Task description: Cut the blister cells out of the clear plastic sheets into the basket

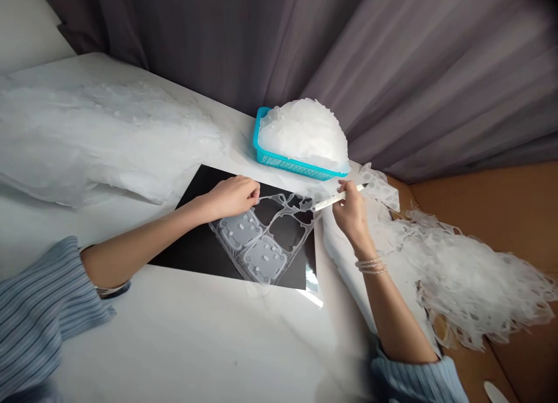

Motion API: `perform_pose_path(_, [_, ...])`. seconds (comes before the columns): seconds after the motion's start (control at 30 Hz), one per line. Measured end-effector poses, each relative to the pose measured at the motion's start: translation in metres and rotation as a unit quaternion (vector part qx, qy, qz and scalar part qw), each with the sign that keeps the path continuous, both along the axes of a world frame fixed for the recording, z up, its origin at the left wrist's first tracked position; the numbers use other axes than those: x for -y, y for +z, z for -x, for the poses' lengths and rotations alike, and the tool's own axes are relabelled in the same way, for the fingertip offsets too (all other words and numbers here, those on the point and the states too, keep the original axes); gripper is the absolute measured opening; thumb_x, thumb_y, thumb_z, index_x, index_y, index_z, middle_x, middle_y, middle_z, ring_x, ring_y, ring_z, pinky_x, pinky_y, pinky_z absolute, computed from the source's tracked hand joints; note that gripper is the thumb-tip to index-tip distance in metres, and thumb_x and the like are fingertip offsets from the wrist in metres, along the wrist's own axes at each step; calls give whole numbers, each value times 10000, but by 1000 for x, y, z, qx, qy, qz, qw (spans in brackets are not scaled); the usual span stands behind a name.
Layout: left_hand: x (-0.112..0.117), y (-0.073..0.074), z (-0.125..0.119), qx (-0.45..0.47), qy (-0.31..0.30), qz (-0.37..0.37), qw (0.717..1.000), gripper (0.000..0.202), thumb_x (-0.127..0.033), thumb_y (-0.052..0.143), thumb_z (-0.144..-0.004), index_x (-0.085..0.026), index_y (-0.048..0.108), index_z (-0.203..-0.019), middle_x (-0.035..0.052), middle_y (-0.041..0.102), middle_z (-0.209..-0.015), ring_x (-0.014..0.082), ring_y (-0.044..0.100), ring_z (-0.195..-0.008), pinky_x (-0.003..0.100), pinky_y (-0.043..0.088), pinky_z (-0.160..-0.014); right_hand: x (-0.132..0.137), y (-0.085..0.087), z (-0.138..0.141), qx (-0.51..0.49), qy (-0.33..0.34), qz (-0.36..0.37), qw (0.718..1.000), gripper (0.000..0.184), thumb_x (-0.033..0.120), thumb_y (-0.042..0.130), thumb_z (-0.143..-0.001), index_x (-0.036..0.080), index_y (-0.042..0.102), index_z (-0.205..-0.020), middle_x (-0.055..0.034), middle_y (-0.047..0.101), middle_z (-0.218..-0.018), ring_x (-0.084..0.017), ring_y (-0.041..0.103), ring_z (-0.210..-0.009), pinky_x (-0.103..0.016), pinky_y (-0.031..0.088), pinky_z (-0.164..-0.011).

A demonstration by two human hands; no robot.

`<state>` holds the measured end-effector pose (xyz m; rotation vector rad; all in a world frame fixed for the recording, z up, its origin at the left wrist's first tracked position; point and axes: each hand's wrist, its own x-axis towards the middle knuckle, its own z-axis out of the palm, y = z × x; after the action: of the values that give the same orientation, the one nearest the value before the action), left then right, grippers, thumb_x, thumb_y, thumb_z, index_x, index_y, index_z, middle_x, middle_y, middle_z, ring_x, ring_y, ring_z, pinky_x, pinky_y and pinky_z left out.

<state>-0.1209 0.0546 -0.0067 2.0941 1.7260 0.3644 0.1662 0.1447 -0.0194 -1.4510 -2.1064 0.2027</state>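
Observation:
A translucent silicone sheet [261,240] with moulded square pads lies on a black mat [196,252] on the white table. Two pads remain in it; two far cells are empty frames. My left hand [233,196] is closed, pinching the sheet's far edge. My right hand [351,211] is closed round a thin white stick tool [335,200], its tip near the sheet's far right corner.
A turquoise basket [279,159] heaped with white translucent pieces stands beyond the mat. A pile of lacy white offcuts [471,275] fills a cardboard box [501,205] at the right. Crumpled clear plastic [87,141] lies far left. Purple curtains hang behind.

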Motion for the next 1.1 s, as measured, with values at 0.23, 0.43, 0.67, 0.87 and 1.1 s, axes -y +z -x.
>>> perform_pose_path(0.23, [-20, -3, -1, -15, 61, -70, 996, 243, -219, 393, -956, -154, 595, -1074, 85, 699, -893, 201, 644, -783, 281, 430, -668, 45, 24, 4, -32, -44, -27, 998, 112, 231, 508, -878, 235, 419, -810, -77, 699, -999, -164, 515, -624, -328, 379, -650])
perform_pose_path(0.43, [-5, 4, -2, -75, 48, -118, 989, 278, -212, 425, -967, -92, 592, -1154, 168, 642, -1145, 296, 583, -1111, 374, 470, -856, 88, 32, 30, -134, 69, 156, 976, 360, 477, 263, -1021, 248, 540, -1042, -26, 642, -840, -175, 576, -711, -312, 429, -641])
perform_pose_path(0.67, [96, -12, -10, -204, -161, -243, 935, 357, -24, 439, -898, -37, 610, -1211, 213, 636, -1269, 296, 603, -1175, 411, 461, -989, 133, 21, 56, -140, 157, 208, 955, 272, 388, 444, -999, 236, 654, -1082, -33, 661, -852, -182, 624, -809, -332, 479, -765])
perform_pose_path(0.87, [142, -39, -20, -242, -155, -271, 919, 495, -323, 480, -976, 27, 545, -1319, 241, 596, -1335, 351, 557, -1249, 434, 435, -1055, 153, 6, 74, -186, 136, 240, 943, 205, 342, 560, -949, 227, 666, -1081, -47, 714, -918, -187, 670, -802, -314, 526, -716])
perform_pose_path(1.1, [138, -42, -20, -219, -151, -262, 928, 472, -310, 443, -987, 13, 536, -1318, 256, 592, -1329, 349, 567, -1236, 451, 438, -1053, 159, 5, 85, -106, 222, 177, 953, 186, 205, 494, -973, 212, 660, -1056, -50, 682, -907, -173, 617, -796, -325, 507, -729])
